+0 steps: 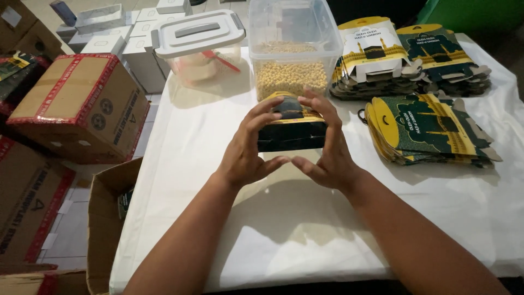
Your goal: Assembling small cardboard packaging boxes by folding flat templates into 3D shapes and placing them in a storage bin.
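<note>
A small dark box (pixel 292 128) with a gold top sits folded up at the table's middle, held between the left hand (pixel 248 145) and right hand (pixel 327 145), fingers curled round its sides and top. Just behind stands a clear tub (pixel 295 49) of yellow grains. To the right, stacks of flat cartons (pixel 428 128) lie unfolded, so most seem left to do.

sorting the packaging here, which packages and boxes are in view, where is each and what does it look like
Small box: dark green and gold, held between left hand and right hand.
Flat cartons: green-gold stack, right side of table.
Carton stacks: far right, white and green tops.
Brown carton: red tape, floor left.
</note>
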